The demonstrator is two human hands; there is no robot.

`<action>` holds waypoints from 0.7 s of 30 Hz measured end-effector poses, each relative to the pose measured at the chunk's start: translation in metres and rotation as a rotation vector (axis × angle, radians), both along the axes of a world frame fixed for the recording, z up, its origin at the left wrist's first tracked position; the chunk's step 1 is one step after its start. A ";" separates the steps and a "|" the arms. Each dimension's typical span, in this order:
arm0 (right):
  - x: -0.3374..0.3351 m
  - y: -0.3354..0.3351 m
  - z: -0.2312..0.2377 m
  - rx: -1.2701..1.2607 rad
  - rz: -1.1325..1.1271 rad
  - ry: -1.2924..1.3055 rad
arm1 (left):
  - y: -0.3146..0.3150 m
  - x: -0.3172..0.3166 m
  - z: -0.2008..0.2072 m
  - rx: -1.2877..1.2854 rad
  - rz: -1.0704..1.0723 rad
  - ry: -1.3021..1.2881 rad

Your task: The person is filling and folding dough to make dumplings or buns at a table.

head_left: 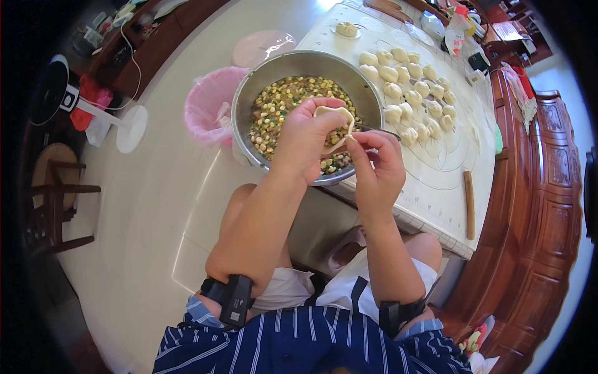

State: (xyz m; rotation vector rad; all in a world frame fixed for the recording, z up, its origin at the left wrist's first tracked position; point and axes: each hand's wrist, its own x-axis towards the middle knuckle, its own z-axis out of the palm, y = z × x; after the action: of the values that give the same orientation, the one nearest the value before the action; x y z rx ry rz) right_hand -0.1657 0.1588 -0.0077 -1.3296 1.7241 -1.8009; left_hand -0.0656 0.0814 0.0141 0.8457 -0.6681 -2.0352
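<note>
Over a large steel bowl (369, 87) of chopped corn filling (280, 103), my two hands hold one round dough wrapper (350, 118) between them. My left hand (305, 134) cups the wrapper from the left, its thumb lying across the inside. With thumb and finger, my right hand (377, 163) pinches the wrapper's lower right edge. What lies inside the dough is mostly hidden by the left thumb and fingers. A dark utensil handle (381, 133) rests on the bowl's right rim, just behind my right hand.
Several shaped buns (413, 98) sit on the white table mat (430, 177), with another bun (346, 29) farther back. A wooden rolling pin (469, 206) lies near the right edge. Left of the bowl stands a pink-lined bin (208, 106); a carved wooden bench (536, 187) is at right.
</note>
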 end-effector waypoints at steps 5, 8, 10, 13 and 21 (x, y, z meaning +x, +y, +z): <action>-0.003 -0.004 -0.005 -0.061 0.099 0.035 | -0.001 0.001 -0.003 -0.070 0.001 -0.038; -0.001 -0.003 -0.003 -0.031 0.184 -0.192 | -0.001 0.003 -0.004 -0.142 -0.038 -0.062; 0.001 -0.003 -0.009 -0.035 0.195 -0.235 | -0.002 0.007 -0.006 -0.213 -0.132 -0.129; 0.004 0.000 -0.004 -0.059 0.177 -0.326 | -0.002 0.009 0.003 -0.114 -0.177 -0.076; 0.011 0.000 0.005 0.001 0.129 -0.563 | -0.011 0.015 0.001 -0.082 -0.158 -0.024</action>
State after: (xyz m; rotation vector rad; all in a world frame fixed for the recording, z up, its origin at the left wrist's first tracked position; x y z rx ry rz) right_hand -0.1545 0.1587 -0.0028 -0.7975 1.3022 -1.8625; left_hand -0.0503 0.0709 0.0147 0.7924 -0.8499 -2.1245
